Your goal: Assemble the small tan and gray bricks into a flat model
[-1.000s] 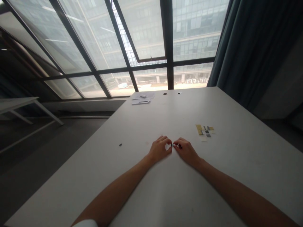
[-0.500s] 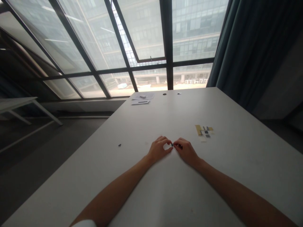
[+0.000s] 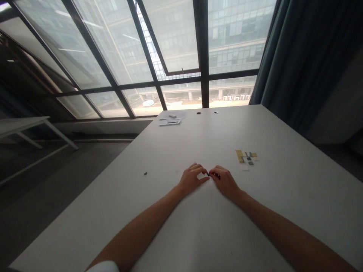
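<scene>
A tiny dark piece (image 3: 208,174) sits between the fingertips of both my hands, just over the white table (image 3: 181,147). My left hand (image 3: 193,177) pinches it with thumb and forefinger from the left. From the right, the closed fingertips of my right hand (image 3: 223,178) meet it. The piece is too small and too covered for its kind to show. Off to the right lies a group of small flat yellow pieces (image 3: 239,156) and dark grey pieces (image 3: 249,159). Another small dark piece (image 3: 145,173) lies alone to the left.
Papers (image 3: 171,118) with a dark pen-like thing (image 3: 172,122) lie at the table's far left corner. Near the far edge are a dark round spot (image 3: 199,113) and a small black-and-white item (image 3: 216,112). Windows stand behind, a curtain (image 3: 280,71) at right, another table (image 3: 24,122) at left.
The dark piece between my fingertips has turned and now looks slanted. Both hands keep their pinch. The whole view has shifted slightly.
</scene>
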### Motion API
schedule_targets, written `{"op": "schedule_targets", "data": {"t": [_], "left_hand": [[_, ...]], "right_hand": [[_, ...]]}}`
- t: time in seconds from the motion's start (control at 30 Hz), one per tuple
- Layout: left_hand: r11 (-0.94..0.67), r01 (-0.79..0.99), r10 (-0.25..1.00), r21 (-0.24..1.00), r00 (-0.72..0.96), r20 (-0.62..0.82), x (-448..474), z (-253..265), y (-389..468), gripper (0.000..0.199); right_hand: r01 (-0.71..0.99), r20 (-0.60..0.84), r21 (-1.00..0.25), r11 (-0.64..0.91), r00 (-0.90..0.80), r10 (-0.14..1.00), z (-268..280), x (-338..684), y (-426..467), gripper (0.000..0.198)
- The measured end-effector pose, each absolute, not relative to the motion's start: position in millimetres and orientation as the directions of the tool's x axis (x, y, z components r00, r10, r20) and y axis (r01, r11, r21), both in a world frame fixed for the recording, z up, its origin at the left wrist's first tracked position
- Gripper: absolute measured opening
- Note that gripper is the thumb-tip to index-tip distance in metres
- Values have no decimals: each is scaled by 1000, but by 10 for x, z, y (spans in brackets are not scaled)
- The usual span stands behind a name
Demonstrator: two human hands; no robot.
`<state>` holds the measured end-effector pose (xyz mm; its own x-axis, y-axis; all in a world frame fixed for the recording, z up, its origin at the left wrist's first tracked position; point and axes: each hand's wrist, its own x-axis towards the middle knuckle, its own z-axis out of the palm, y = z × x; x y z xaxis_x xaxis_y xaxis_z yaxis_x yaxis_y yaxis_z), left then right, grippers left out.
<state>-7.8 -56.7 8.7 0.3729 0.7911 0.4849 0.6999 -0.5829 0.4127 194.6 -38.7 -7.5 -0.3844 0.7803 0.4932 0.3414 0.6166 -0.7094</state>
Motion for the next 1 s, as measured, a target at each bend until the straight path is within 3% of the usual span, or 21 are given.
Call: {"op": "schedule_targets", "data": {"t": [0.53, 1.0], "left_hand": [[-617, 666, 756, 420, 352, 552, -114, 52, -511, 10], [-646, 632, 731, 427, 351, 585, -95, 85, -527, 15]], "right_hand": [[328, 498, -737, 591, -327, 803, -50, 1941, -390, 17], [355, 508, -693, 627, -376, 775, -45, 1953, -418, 10]]}}
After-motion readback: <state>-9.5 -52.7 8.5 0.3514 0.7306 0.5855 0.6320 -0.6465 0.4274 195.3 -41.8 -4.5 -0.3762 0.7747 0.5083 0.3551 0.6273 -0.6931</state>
